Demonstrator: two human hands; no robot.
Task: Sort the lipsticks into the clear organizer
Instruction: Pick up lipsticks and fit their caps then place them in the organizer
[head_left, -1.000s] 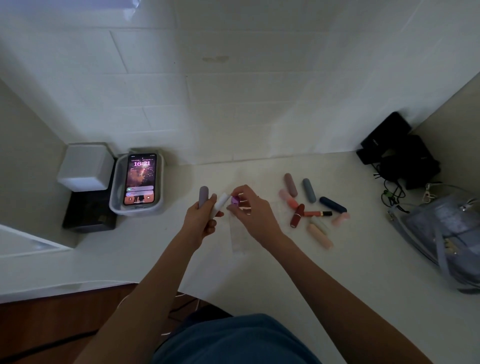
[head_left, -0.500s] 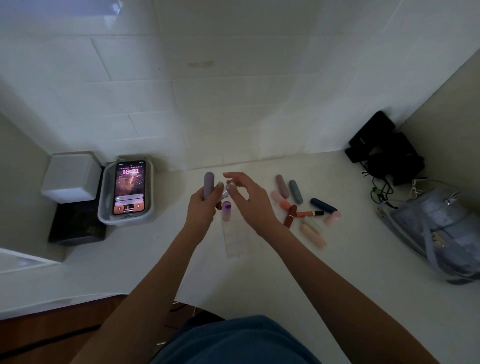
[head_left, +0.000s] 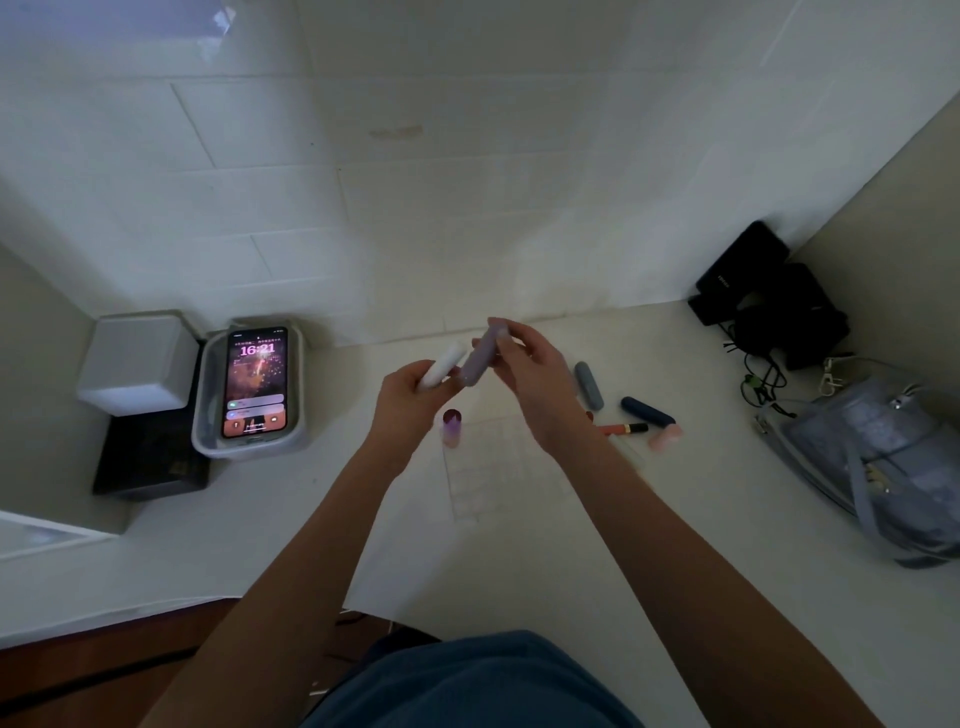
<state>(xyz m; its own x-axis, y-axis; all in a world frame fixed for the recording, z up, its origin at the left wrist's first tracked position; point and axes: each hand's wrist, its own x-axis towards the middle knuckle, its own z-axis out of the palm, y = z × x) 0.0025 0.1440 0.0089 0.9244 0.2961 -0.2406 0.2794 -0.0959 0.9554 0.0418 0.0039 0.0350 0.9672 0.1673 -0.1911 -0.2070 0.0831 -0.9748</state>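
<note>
My left hand (head_left: 410, 395) holds a white lipstick (head_left: 441, 366) up above the table. My right hand (head_left: 535, 379) grips the top of a mauve lipstick (head_left: 479, 356), whose lower end still touches my left fingers. A purple lipstick (head_left: 452, 426) stands upright in the far left corner of the clear organizer (head_left: 498, 467), which lies flat under my hands. To the right of my right hand lie several loose lipsticks: a grey one (head_left: 589, 384), a navy one (head_left: 647, 410), a slim orange one (head_left: 623, 428) and a pink one (head_left: 666, 439).
A phone (head_left: 254, 382) sits lit in a grey tray (head_left: 205, 421) at the left, next to a white box (head_left: 137, 361) on a black box (head_left: 150, 457). Black devices and cables (head_left: 769, 306) fill the right corner. A grey-blue bag (head_left: 883, 457) lies at the right.
My right hand set the purple lipstick upright in the organizer, then rose and took hold of the mauve lipstick held by my left hand.
</note>
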